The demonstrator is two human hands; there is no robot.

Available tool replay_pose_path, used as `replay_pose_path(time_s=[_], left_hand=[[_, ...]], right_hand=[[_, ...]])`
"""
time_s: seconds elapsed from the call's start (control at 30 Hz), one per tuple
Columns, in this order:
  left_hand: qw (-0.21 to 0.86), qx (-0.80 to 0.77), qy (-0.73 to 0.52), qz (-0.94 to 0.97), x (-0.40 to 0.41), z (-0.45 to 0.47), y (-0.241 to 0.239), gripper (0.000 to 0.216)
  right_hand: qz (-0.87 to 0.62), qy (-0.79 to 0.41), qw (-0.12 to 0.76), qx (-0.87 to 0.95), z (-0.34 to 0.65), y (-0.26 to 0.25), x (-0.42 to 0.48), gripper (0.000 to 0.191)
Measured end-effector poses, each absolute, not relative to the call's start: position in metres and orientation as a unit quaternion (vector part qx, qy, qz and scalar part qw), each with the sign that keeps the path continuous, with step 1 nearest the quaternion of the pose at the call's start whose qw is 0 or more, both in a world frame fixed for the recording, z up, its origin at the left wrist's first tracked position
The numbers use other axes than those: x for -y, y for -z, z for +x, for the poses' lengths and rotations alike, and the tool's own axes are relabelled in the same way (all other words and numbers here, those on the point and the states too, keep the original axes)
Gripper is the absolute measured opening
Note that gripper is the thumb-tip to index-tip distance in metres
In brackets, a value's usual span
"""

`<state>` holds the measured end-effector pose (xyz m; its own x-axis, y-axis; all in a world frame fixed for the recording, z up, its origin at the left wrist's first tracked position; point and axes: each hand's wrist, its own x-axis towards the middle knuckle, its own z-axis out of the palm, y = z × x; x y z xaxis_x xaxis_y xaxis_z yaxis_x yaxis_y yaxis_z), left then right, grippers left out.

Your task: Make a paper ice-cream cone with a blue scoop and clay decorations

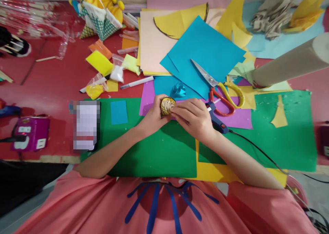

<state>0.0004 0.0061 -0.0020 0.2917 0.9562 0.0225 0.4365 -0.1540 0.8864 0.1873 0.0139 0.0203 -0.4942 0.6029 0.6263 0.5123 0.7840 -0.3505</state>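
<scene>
One small patterned cup [167, 107], head view: my left hand [155, 113] grips its side near the curled blue paper [178, 90]; my right hand [196, 117] bunches fingertips at its rim, pinch unclear. Probably light, crushable; hold the wall gently.

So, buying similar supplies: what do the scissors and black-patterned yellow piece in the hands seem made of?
Scissors: likely steel blades, silvery and shiny; red and yellow handles, apparently smooth, glossy plastic. Patterned piece: perhaps matte paper, showing little glare.

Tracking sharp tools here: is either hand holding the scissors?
No, the scissors lie on paper; left hand and right hand touch a small yellow piece.
</scene>
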Motion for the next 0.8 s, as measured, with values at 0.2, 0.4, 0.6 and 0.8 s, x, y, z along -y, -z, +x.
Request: replay_pose_path(time_s=[0.2, 0.4, 0.6, 0.8], left_hand=[[0.431, -0.506, -0.323, 0.674, -0.0040, 0.0007, 0.0026, 0.051], [0.431, -0.495, -0.358, 0.665, -0.0029, -0.0007, 0.0066, 0.054], [0.440, -0.482, -0.356, 0.669, -0.0004, -0.0013, 0.0067, 0.053], [0.422, -0.480, -0.358, 0.681, -0.0019, -0.0021, 0.0062, 0.052]], right_hand=[[-0.296, -0.037, 0.392, 0.870, 0.1836, -0.0208, -0.0129, 0.014], [-0.290, -0.163, 0.385, 0.861, 0.1830, -0.0271, -0.0199, 0.013], [-0.274, -0.155, 0.417, 0.853, 0.1858, -0.0250, -0.0191, 0.013], [-0.285, -0.122, 0.409, 0.859, 0.1879, -0.0234, -0.0156, 0.014]])
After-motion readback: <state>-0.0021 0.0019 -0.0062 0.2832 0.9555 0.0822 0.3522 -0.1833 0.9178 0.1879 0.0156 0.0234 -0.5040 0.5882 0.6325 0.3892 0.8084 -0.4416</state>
